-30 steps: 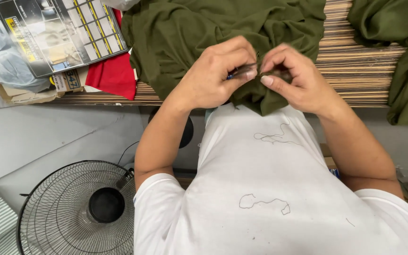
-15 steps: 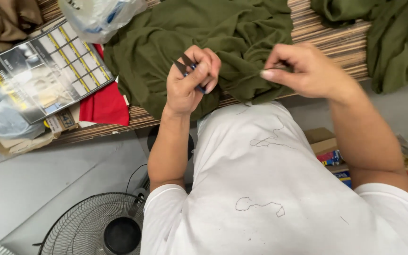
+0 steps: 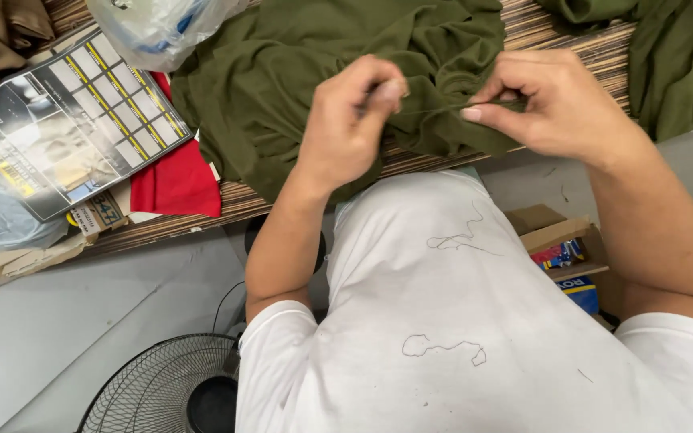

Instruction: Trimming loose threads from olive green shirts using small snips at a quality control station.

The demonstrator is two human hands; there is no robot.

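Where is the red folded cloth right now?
In the head view, the red folded cloth lies left of the olive green garment, partly under the gridded printed card, on the striped wooden table.

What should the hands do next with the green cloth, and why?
Probably draw the left hand a little away from the right hand. The right hand pinches an edge of the green cloth, and a thin thread seems to run between the hands, so pulling may tighten it.

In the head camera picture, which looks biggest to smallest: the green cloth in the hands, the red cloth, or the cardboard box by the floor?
1. Green cloth, by far the biggest.
2. Red cloth.
3. Cardboard box.
The last two look close, and both are partly hidden, so their order is unsure.
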